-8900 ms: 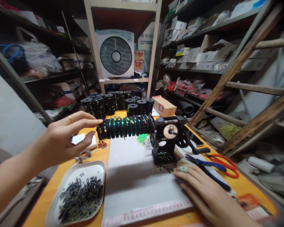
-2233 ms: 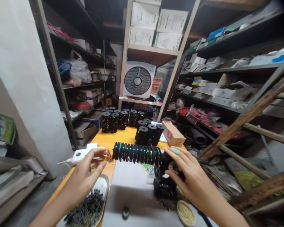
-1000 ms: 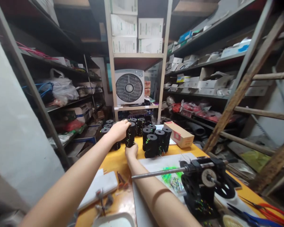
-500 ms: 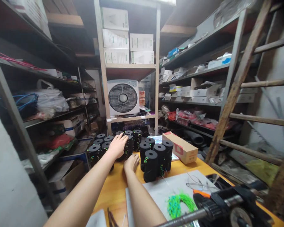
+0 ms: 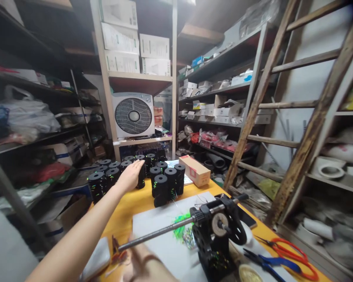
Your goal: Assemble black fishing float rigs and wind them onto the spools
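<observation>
My left hand reaches out over the table, its fingers stretched and lying against a black spool with a hole in its top. Around it stand several like spools, flecked with green, such as one in the left cluster. A second group of black spools is to the right, one lying on its side in front. Low in the view, smeared by motion, my right hand is near the end of a metal rod. That rod runs into a black winding device. The right fingers are too blurred to read.
Bright green strands lie on a white sheet. Blue-handled pliers and orange-handled scissors are at the right. A cardboard box sits behind the spools. A fan and a wooden ladder stand beyond.
My right hand has drawn back from among the spools to the rod at the bottom. My left hand stays at the spools. The view has swung right, showing the winding device, pliers and scissors.
</observation>
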`<state>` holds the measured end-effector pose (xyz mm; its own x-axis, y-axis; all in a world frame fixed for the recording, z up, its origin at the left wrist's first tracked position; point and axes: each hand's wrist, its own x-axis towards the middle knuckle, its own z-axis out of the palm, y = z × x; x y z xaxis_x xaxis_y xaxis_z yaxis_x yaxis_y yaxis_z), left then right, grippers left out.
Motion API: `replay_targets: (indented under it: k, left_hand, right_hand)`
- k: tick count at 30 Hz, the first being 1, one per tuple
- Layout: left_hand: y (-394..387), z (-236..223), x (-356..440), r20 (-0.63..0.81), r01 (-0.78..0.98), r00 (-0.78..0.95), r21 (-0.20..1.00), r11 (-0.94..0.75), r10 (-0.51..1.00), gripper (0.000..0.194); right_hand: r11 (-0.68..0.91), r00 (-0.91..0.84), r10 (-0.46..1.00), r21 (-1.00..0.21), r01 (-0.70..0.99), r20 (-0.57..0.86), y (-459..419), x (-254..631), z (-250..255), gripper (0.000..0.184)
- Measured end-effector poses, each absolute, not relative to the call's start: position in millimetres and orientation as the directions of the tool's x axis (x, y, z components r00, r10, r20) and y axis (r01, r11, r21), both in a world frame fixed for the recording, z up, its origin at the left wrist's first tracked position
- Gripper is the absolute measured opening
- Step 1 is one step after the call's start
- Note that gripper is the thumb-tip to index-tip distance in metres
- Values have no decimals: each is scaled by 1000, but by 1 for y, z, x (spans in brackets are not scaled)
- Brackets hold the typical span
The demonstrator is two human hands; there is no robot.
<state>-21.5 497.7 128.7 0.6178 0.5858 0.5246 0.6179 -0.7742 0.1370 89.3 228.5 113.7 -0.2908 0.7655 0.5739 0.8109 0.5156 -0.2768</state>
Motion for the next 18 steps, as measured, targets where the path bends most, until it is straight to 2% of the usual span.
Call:
replay_targets:
  k: [3, 7, 10, 11, 12, 14, 18]
  left_hand:
    - [486, 102, -15, 489, 591, 580, 298, -750, 651, 38]
    - [487, 58, 1, 347, 541, 572, 521, -660, 743, 35]
    - [495, 35, 12, 266, 471, 582, 660, -585, 768, 34]
    - [498, 29, 16, 251, 441, 588, 698, -565, 769, 34]
    - [500, 25, 18, 240, 410, 595, 730, -547, 767, 34]
    - [505, 20, 23, 233, 351, 605, 780, -518, 761, 34]
    - [509, 18, 30, 243, 240, 633, 841, -484, 735, 34]
  right_hand:
    - [540, -360, 783, -268, 798, 508, 182, 131, 135, 28]
    - [609, -496, 774, -249, 753, 393, 173, 192, 187, 22]
    - [672, -601, 737, -231, 704, 310, 219, 220, 231, 26]
    - [680, -652, 733, -204, 704, 192, 242, 225, 241, 32]
    - [639, -612, 765, -116, 761, 199, 268, 226, 248, 34]
    - [585, -565, 793, -27, 811, 228, 320, 225, 252, 32]
    - [639, -640, 758, 54, 768, 126, 399, 211, 232, 24]
